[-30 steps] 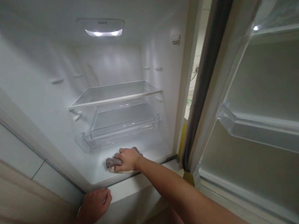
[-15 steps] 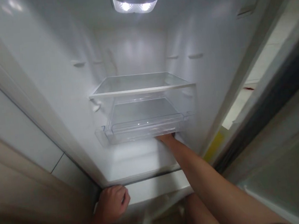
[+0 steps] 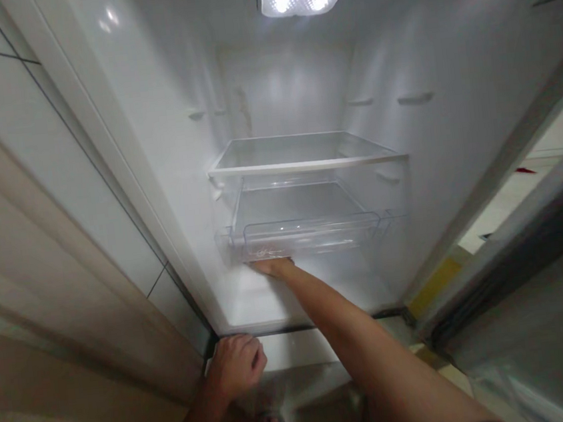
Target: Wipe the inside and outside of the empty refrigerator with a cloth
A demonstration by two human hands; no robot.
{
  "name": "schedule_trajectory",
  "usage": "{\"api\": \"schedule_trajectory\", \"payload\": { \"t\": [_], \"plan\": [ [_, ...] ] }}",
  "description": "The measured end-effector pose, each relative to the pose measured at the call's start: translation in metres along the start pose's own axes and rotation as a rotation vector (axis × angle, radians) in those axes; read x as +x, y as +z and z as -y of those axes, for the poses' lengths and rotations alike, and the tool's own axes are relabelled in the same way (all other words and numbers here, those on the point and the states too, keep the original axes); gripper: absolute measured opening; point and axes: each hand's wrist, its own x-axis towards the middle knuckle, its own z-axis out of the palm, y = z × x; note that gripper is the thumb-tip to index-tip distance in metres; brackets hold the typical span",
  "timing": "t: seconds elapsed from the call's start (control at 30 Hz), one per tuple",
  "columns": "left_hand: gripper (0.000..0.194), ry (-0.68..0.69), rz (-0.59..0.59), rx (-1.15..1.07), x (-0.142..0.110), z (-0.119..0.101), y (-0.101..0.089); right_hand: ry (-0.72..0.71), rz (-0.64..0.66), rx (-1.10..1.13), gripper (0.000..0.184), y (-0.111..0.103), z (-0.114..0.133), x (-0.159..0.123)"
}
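My right hand (image 3: 272,266) reaches into a lit refrigerator, under the front of a clear plastic drawer (image 3: 314,234). It is at the left part of that drawer, and skin shows faintly through the plastic. Its fingers are hidden and blurred, so what they hold, if anything, cannot be made out. Something dark sits at the wrist. My left hand (image 3: 240,363) rests closed, fingers curled, on the left end of the refrigerator's white lower front edge (image 3: 301,348). Nothing shows in it.
A glass shelf (image 3: 300,150) with a white front rim lies above the drawer. The compartment floor (image 3: 330,286) is white. A lamp (image 3: 302,2) shines at the top. The open door (image 3: 539,318) stands at the right, and a tiled wall (image 3: 85,164) runs along the left.
My right hand has moved left beneath the drawer, from its right part to its left part. The view has shifted, so the refrigerator appears further right. My left hand stays on the front edge.
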Motion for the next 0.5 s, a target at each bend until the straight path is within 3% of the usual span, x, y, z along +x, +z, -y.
{"api": "schedule_trajectory", "payload": {
  "t": [0.13, 0.33, 0.4, 0.5],
  "plan": [
    [0.028, -0.010, -0.018, 0.014, 0.003, -0.002, -0.004, -0.099, 0.025, -0.027, 0.054, 0.001, 0.019, -0.033],
    [0.033, 0.004, -0.033, 0.013, 0.006, -0.003, -0.006, -0.392, 0.040, -0.104, 0.059, 0.000, 0.016, -0.077],
    [0.033, 0.018, -0.035, 0.018, 0.006, -0.003, -0.007, -0.397, 0.039, -0.111, 0.056, 0.001, 0.016, -0.077],
    [0.034, 0.036, -0.034, 0.025, 0.006, -0.002, -0.008, -0.295, 0.034, -0.088, 0.049, 0.004, 0.018, -0.066]
  ]
}}
